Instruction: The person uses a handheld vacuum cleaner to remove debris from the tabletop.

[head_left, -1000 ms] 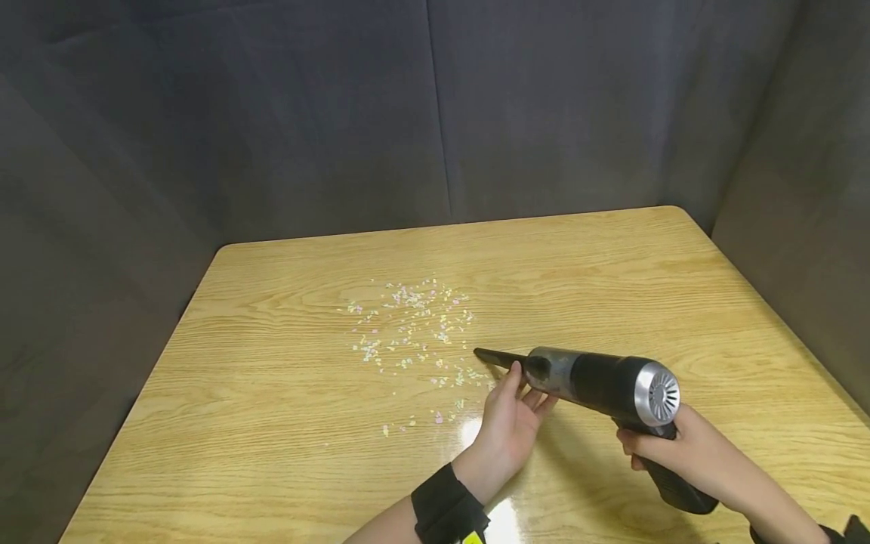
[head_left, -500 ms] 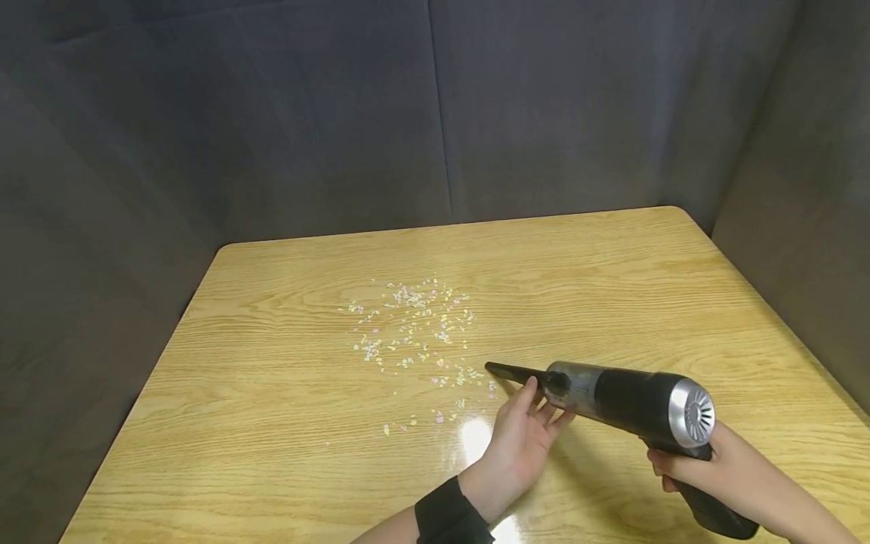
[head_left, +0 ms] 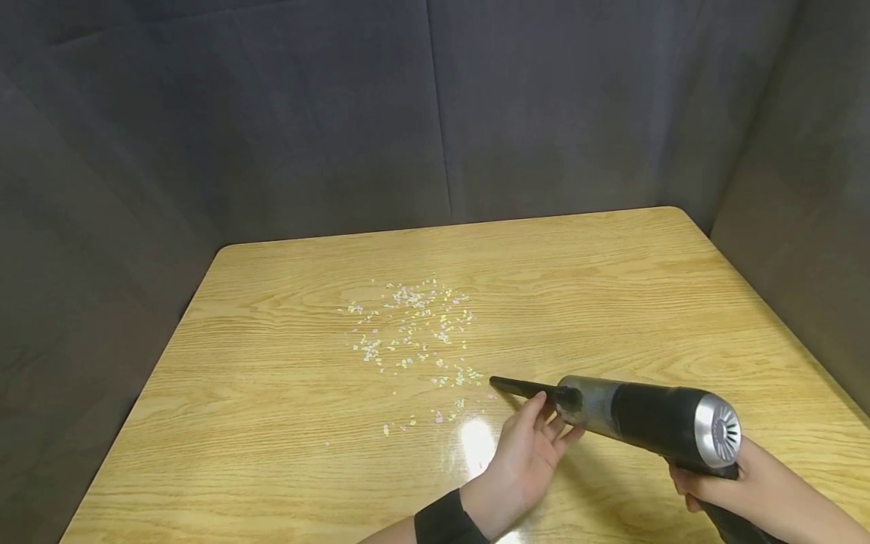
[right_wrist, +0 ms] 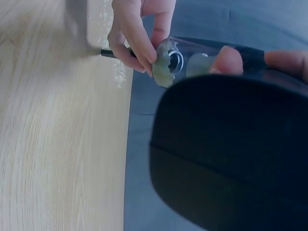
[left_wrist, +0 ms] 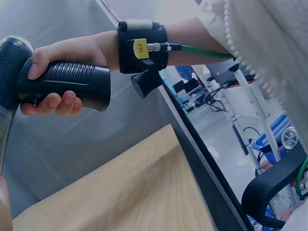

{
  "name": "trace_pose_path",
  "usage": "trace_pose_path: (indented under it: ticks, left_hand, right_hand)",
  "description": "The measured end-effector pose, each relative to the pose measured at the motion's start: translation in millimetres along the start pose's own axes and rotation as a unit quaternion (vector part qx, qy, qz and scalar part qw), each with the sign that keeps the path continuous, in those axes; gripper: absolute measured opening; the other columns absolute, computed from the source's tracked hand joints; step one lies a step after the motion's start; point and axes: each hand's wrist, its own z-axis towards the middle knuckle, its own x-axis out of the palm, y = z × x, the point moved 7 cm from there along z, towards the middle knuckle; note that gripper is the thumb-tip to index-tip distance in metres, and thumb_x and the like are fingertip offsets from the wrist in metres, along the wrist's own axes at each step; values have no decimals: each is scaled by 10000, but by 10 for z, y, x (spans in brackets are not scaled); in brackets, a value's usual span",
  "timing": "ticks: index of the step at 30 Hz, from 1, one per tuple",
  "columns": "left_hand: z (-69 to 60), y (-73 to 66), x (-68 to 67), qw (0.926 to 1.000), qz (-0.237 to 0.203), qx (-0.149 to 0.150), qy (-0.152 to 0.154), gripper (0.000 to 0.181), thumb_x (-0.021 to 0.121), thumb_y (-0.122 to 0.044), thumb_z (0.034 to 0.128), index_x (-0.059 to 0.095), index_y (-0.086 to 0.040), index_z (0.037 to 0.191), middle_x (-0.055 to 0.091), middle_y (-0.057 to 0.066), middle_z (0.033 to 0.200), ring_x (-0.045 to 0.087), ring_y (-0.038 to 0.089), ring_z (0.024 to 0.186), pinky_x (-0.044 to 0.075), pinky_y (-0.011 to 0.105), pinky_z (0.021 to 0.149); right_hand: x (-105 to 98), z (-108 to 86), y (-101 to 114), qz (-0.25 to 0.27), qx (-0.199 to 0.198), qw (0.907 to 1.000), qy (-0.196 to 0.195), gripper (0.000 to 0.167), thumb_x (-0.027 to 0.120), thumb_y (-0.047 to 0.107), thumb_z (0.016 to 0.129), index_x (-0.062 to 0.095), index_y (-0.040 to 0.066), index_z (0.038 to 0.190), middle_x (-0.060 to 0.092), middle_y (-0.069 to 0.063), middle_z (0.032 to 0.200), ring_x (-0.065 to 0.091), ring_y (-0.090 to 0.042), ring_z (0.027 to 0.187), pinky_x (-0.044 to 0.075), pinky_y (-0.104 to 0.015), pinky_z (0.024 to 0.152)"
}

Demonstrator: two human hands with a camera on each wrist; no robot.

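Note:
A black handheld vacuum [head_left: 652, 419] with a clear dust cup and a silver vented end cap points left over the table. My right hand [head_left: 761, 483] grips its handle [left_wrist: 72, 79], with fingers wrapped around it in the left wrist view. My left hand [head_left: 526, 457] supports the front, thumb against the slim black nozzle [head_left: 519, 387] and fingers beneath. Pale scraps show inside the clear dust cup [right_wrist: 166, 70] in the right wrist view. The nozzle tip is just right of small pastel paper bits [head_left: 414, 298] scattered on the table.
The wood-grain table [head_left: 238, 423] has dark fabric screens [head_left: 326, 136] behind it and at both sides. Beyond the table in the left wrist view are a black chair armrest [left_wrist: 269, 183] and equipment with cables.
Both hands and the vacuum have moved right and toward the near edge of the table. The nozzle tip has drawn back slightly with them. The main scatter of paper bits looks unchanged.

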Motion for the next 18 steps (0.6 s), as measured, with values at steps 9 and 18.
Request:
trace_pose_path:
  ticks: [9, 18]
  left_hand:
    - [-105, 31, -69, 9999, 47, -161, -31, 186, 489, -222, 977, 487, -85, 1104, 614, -51, 971, 640, 85, 937, 520, 353, 980]
    - [-214, -12, -147, 9998, 98, -193, 46, 222, 490, -251, 963, 447, -96, 1117, 608, -60, 1000, 632, 82, 952, 521, 325, 969]
  right_hand:
    - [55, -29, 66, 663, -808, 9933, 499, 543, 421, -112, 927, 469, 386, 1138, 612, 92, 818, 588, -150, 676, 418, -261, 536]
    - [127, -23, 118, 910, -1444, 9825, 746, 481, 419, -188, 874, 508, 223, 1107, 592, -93, 796, 585, -174, 696, 434, -270, 538]
